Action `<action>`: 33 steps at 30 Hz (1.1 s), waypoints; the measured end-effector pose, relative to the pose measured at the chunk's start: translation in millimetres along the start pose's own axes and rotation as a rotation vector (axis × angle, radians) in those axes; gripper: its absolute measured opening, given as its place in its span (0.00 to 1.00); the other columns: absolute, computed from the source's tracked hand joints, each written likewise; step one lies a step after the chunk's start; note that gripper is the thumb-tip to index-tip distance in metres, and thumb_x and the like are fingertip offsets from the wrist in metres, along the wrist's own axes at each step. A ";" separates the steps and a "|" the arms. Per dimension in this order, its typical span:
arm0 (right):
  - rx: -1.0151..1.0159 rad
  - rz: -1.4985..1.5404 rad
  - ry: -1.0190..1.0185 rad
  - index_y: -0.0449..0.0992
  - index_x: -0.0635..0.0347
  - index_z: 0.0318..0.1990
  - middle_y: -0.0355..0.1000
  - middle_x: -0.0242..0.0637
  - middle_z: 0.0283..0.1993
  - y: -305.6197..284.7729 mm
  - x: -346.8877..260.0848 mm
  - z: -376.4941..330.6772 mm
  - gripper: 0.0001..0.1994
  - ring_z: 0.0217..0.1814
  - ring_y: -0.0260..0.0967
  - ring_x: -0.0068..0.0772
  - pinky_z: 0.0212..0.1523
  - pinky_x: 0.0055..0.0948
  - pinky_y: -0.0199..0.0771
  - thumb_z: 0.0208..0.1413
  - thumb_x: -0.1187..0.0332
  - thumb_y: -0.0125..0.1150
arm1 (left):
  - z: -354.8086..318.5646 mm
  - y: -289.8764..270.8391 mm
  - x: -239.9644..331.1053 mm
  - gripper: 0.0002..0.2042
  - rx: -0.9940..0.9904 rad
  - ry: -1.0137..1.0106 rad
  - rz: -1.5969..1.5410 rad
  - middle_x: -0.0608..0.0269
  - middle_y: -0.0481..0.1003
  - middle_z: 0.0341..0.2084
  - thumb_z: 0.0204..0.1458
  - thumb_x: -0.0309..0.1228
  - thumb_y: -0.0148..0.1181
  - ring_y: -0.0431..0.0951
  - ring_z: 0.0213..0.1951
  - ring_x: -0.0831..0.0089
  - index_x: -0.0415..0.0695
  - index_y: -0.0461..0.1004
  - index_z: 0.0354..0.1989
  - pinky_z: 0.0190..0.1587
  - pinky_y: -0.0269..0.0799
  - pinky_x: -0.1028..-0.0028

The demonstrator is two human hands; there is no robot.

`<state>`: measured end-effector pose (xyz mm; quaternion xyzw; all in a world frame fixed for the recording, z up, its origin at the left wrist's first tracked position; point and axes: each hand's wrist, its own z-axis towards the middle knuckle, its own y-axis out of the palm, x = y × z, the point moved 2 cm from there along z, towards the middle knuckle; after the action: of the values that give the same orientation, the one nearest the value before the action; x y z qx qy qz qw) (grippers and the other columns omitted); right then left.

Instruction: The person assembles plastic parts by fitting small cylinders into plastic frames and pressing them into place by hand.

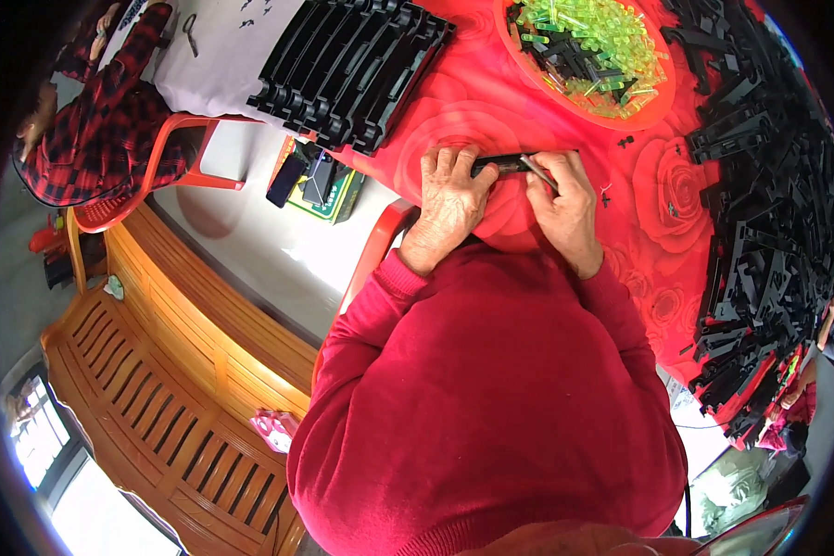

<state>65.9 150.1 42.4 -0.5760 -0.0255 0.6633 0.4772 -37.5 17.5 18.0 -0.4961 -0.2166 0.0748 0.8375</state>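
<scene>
A slim black plastic piece (504, 163) lies between my two hands on the red rose-patterned tablecloth (663, 185). My left hand (452, 196) grips its left end, with the fingers laid over it and the thumb along its near side. Pinched in my right hand (567, 204) is a thin grey rod-like tool (537, 173), slanted with its upper tip at the right part of the black piece. The fingers hide much of the piece and the tool's lower end. Small black bits (625, 142) lie just right of my right hand.
Beyond my right hand stands an orange-red basin (612, 122) of yellow-green clear plastic pieces and black parts. Loose black parts (760, 259) heap along the right. Ribbed black parts (352, 74) sit in rows at upper left, near scissors (190, 35). Someone in a checked shirt (102, 139) is at far left.
</scene>
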 end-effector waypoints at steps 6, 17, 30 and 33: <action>-0.140 0.008 -0.025 0.74 0.57 0.40 0.74 0.43 0.31 -3.8 -2.2 5.1 0.10 0.29 0.73 0.46 0.29 0.42 0.72 0.48 0.74 0.58 | 2.6 -1.5 -3.9 0.09 -0.018 0.002 -0.073 0.58 0.72 0.38 0.41 0.30 0.64 0.70 0.42 0.59 0.47 0.77 0.33 0.43 0.65 0.61; -0.492 -0.344 0.018 0.72 0.54 0.44 0.73 0.46 0.23 7.4 -1.9 8.4 0.13 0.22 0.71 0.50 0.24 0.47 0.70 0.49 0.70 0.54 | 7.0 -0.3 -5.4 0.07 -0.064 0.035 -0.111 0.57 0.71 0.36 0.43 0.30 0.59 0.71 0.41 0.57 0.48 0.75 0.32 0.41 0.69 0.60; -0.329 0.199 0.186 0.71 0.60 0.45 0.70 0.39 0.22 -15.1 20.4 -3.5 0.13 0.23 0.69 0.29 0.24 0.32 0.68 0.51 0.72 0.59 | 4.7 1.1 -8.3 0.07 -0.039 0.070 -0.132 0.55 0.72 0.36 0.45 0.30 0.60 0.73 0.40 0.58 0.44 0.72 0.33 0.40 0.71 0.60; -0.211 0.372 0.306 0.74 0.63 0.41 0.62 0.23 0.25 -38.2 20.7 -0.7 0.07 0.26 0.57 0.14 0.27 0.19 0.59 0.55 0.75 0.58 | 3.9 -5.0 -12.9 0.12 -0.044 0.054 -0.211 0.55 0.72 0.37 0.43 0.30 0.62 0.73 0.41 0.58 0.42 0.71 0.36 0.41 0.70 0.61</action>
<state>92.0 184.2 49.1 -0.7109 0.0840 0.6385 0.2826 -51.2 13.7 20.2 -0.4907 -0.2467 -0.0320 0.8350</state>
